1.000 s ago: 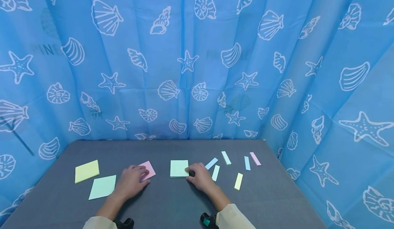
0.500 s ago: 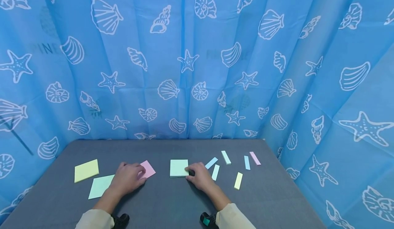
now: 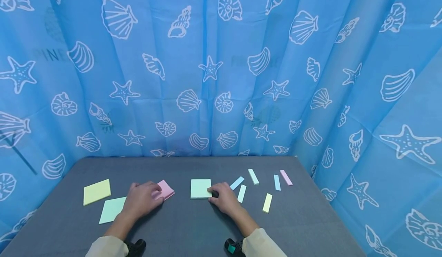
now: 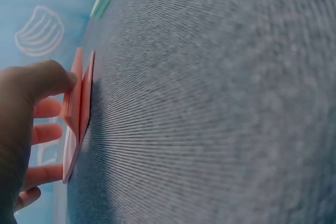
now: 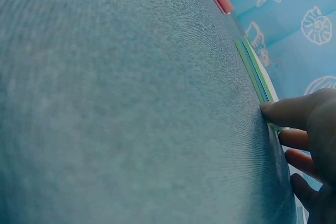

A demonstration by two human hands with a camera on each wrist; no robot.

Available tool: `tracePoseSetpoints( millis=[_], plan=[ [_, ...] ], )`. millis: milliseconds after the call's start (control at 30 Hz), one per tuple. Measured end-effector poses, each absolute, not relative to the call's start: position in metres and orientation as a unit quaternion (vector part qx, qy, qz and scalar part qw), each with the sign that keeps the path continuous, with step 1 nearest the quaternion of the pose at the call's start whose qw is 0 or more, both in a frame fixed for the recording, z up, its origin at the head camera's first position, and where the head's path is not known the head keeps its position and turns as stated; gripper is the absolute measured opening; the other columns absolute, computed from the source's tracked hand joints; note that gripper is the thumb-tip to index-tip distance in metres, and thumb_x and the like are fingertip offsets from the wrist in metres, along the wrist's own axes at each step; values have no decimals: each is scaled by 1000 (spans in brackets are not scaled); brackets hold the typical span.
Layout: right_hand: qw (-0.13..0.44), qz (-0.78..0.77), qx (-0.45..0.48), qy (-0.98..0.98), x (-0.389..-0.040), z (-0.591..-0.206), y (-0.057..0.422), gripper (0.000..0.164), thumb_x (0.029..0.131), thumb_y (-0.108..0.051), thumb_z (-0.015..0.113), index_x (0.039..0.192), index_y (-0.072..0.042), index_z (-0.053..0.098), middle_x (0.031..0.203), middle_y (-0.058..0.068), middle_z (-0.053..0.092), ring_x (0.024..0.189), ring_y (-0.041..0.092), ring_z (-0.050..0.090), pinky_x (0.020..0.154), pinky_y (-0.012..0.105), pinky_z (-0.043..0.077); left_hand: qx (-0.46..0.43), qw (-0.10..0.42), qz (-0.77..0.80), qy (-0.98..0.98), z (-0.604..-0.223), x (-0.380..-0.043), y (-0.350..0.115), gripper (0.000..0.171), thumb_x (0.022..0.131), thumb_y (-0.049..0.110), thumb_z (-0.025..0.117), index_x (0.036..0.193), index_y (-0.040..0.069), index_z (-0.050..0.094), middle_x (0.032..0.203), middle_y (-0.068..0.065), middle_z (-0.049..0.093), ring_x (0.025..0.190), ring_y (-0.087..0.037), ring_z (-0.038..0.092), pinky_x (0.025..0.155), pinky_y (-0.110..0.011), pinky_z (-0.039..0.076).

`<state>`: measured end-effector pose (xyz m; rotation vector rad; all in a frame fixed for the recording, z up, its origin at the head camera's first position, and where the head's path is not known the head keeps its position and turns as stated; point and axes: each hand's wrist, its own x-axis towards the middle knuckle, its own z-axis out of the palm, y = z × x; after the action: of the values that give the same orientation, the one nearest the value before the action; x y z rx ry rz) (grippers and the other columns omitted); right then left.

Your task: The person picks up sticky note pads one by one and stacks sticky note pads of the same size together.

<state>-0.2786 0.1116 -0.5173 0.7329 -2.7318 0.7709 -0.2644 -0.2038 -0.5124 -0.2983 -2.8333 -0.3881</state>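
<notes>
Now pinching pink pad between thumb and fingers of left grip, with right corner jutting past fingertips, left of green stack on bench; holding green stack by right edge in right grip. Showing, from left wrist, wedge-shaped gap between pink layers, only hinted at from head; from right wrist, blue layer inside green stack, hard to make out from head

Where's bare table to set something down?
On the near side of the middle green sticky-note pad, between left hand and right hand; also between the yellow strip and the right table edge. Crowded: right of the right hand, among paper strips.
</notes>
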Motion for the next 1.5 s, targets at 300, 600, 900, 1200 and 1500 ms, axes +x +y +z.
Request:
tracePoseSetpoints(
  millis=[300,600,900,1200,1500],
  plan=[
    [105,270,247,-925,-279,-518,112,26,83,-13,77,108,-7,73,108,5,69,103,24,58,88,41,46,-84,130,-190,-970,-512,-264,-209,29,82,38,77,103,18,73,112,-7,67,106,-32,61,90,-56,35],
    [108,265,255,-924,-279,-518,112,26,83,-14,78,108,-7,73,107,6,70,104,24,59,89,41,46,-78,128,-201,-968,-512,-262,-210,29,81,36,78,102,17,73,114,-9,67,107,-34,61,89,-55,35],
    [106,266,251,-924,-280,-518,112,26,83,-13,77,108,-7,73,108,6,70,104,24,59,90,42,46,-75,103,-181,-975,-513,-260,-209,44,75,51,78,105,19,73,119,-12,65,113,-39,55,90,-62,33],
    [107,269,249,-924,-279,-517,111,26,83,-13,77,108,-7,74,108,5,70,103,24,59,89,41,46,-34,98,-185,-977,-516,-258,-214,54,77,50,77,115,11,71,128,-20,58,119,-46,46,94,-66,27],
    [115,269,252,-923,-278,-519,112,26,82,-13,78,107,-7,74,107,6,70,102,24,58,87,42,46,20,68,-171,-983,-519,-257,-216,73,76,56,76,121,1,65,133,-30,50,121,-53,38,96,-71,20]
  ],
)
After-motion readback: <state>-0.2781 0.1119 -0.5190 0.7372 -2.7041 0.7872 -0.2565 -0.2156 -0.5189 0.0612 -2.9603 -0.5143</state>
